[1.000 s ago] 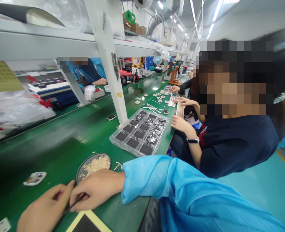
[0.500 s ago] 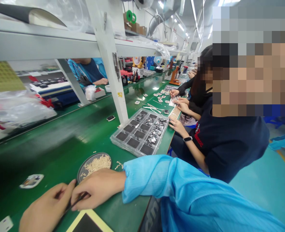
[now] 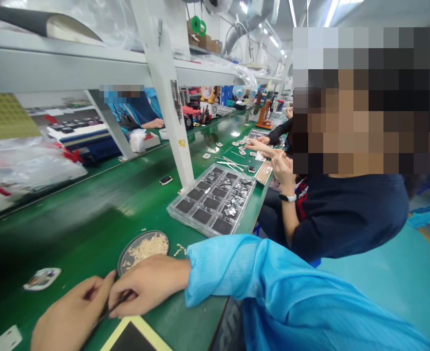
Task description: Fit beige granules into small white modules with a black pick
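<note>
My right hand [image 3: 147, 287] is shut around dark slim tweezers [image 3: 117, 304], and a light blue sleeve [image 3: 229, 273] covers that arm. The tweezer tips point down-left, towards my left hand [image 3: 70, 314]. The curled fingers of my left hand press close against my right hand, and anything held there is hidden. Just above my hands sits a round mesh dish [image 3: 143, 251] heaped with small pale parts. A few loose parts lie beside it on the green bench top [image 3: 90, 229].
A clear tray [image 3: 213, 200] with dark square pockets lies beyond my hands. A white label card [image 3: 42, 279] lies to the left, and a cream-edged black pad [image 3: 134, 339] sits at the bottom. A co-worker in a navy shirt [image 3: 346, 219] works along the bench's right side.
My hands and tweezers have barely moved. The co-worker's hands have lifted from the bench, one rising towards the chest. The view has shifted slightly.
</note>
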Tool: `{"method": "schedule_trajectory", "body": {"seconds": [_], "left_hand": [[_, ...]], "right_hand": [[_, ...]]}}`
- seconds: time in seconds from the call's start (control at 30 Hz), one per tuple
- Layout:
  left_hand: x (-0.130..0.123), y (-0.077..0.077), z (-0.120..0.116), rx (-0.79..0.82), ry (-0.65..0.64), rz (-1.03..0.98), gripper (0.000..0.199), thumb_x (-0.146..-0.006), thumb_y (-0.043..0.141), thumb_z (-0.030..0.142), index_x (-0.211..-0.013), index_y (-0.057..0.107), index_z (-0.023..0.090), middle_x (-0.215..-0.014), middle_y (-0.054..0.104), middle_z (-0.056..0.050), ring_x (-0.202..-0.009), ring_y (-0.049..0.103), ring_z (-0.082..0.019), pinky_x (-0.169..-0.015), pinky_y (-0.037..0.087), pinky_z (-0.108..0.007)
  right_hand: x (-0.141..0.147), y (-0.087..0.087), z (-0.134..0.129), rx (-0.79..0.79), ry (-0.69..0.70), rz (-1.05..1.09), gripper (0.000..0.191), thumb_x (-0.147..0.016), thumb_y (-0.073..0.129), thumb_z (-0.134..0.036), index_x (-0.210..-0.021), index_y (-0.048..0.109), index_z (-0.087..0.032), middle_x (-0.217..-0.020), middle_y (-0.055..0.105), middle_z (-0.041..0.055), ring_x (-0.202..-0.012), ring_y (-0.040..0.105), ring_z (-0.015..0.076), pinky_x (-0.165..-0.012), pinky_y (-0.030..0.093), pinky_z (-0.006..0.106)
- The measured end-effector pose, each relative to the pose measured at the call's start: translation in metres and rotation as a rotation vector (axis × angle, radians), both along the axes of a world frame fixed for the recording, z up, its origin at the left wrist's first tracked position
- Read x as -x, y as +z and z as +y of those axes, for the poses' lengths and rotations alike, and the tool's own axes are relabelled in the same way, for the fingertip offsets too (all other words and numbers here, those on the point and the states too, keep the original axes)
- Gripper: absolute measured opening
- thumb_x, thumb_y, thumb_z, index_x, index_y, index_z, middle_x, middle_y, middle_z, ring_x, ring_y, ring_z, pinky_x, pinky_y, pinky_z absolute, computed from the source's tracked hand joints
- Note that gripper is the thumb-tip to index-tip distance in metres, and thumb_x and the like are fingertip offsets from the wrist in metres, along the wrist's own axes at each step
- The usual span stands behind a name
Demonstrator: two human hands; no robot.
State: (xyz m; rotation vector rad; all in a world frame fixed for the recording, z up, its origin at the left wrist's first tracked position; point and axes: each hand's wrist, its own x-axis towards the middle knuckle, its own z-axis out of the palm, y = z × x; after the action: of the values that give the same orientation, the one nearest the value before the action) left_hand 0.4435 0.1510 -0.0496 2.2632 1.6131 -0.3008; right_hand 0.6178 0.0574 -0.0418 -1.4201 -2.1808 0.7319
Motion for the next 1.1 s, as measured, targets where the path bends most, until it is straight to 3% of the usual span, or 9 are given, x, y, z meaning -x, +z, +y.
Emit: {"method": "schedule_trajectory", "body": {"seconds": [0.17, 0.3, 0.47, 0.73, 0.93, 1.03, 1.1], "left_hand": [[-0.001, 0.001, -0.003, -0.037, -0.005, -0.015, 0.058, -0.083, 0.019, 0.07, -0.065, 0.052, 0.027, -0.072, 0.059, 0.002, -0.075, 0.055, -0.019, -0.069, 0.039, -0.025], [0.003, -0.008, -0.003, -0.125, -0.046, -0.088, 0.053, -0.087, 0.029, 0.067, -0.069, 0.051, 0.023, -0.07, 0.059, 0.001, -0.071, 0.054, -0.017, -0.065, 0.037, -0.024], [0.007, -0.018, 0.001, -0.179, -0.077, -0.155, 0.056, -0.092, 0.029, 0.065, -0.068, 0.053, 0.02, -0.067, 0.059, 0.0, -0.067, 0.053, -0.014, -0.062, 0.034, -0.023], [0.006, -0.028, -0.006, -0.343, -0.128, -0.389, 0.047, -0.094, 0.043, 0.052, -0.065, 0.055, 0.017, -0.067, 0.059, -0.001, -0.064, 0.049, -0.013, -0.061, 0.024, -0.027], [0.007, -0.031, -0.01, -0.419, -0.122, -0.429, 0.042, -0.096, 0.047, 0.046, -0.067, 0.061, 0.017, -0.071, 0.063, -0.002, -0.068, 0.053, -0.013, -0.063, 0.03, -0.029], [0.008, -0.027, -0.01, -0.511, -0.109, -0.433, 0.041, -0.096, 0.047, 0.046, -0.073, 0.065, 0.017, -0.08, 0.065, -0.006, -0.083, 0.058, -0.017, -0.075, 0.037, -0.031], [0.012, -0.025, -0.002, -0.596, -0.071, -0.436, 0.033, -0.096, 0.048, 0.045, -0.091, 0.069, 0.019, -0.104, 0.067, -0.009, -0.11, 0.057, -0.022, -0.095, 0.038, -0.035]], "right_hand": [[0.0, -0.005, 0.0, -0.036, -0.003, 0.008, 0.034, -0.092, 0.05, -0.048, -0.108, 0.067, -0.025, -0.099, 0.067, -0.0068, -0.092, 0.061, 0.0101, -0.077, 0.041, 0.021], [0.003, -0.01, -0.001, -0.087, -0.034, 0.022, 0.03, -0.09, 0.053, -0.046, -0.105, 0.068, -0.024, -0.096, 0.069, -0.0066, -0.091, 0.061, 0.011, -0.075, 0.04, 0.022], [0.003, -0.013, -0.001, -0.14, -0.049, 0.018, 0.027, -0.09, 0.056, -0.045, -0.1, 0.07, -0.023, -0.09, 0.069, -0.0029, -0.088, 0.063, 0.0122, -0.073, 0.04, 0.022], [0.007, -0.022, -0.009, -0.206, -0.022, 0.084, 0.019, -0.09, 0.062, -0.033, -0.095, 0.075, -0.02, -0.087, 0.071, 0.001, -0.081, 0.063, 0.0129, -0.076, 0.042, 0.023], [0.008, -0.018, -0.012, -0.14, -0.022, 0.114, 0.014, -0.089, 0.064, -0.027, -0.094, 0.076, -0.022, -0.084, 0.07, 0.0024, -0.081, 0.063, 0.0143, -0.075, 0.043, 0.026], [0.01, -0.016, -0.014, -0.128, -0.019, 0.097, 0.013, -0.089, 0.064, -0.028, -0.092, 0.076, -0.022, -0.084, 0.069, 0.0022, -0.08, 0.062, 0.0143, -0.072, 0.042, 0.026], [0.012, -0.015, -0.016, -0.128, -0.026, 0.096, 0.013, -0.09, 0.063, -0.028, -0.092, 0.075, -0.022, -0.084, 0.07, 0.002, -0.08, 0.061, 0.0141, -0.071, 0.042, 0.025]]}}
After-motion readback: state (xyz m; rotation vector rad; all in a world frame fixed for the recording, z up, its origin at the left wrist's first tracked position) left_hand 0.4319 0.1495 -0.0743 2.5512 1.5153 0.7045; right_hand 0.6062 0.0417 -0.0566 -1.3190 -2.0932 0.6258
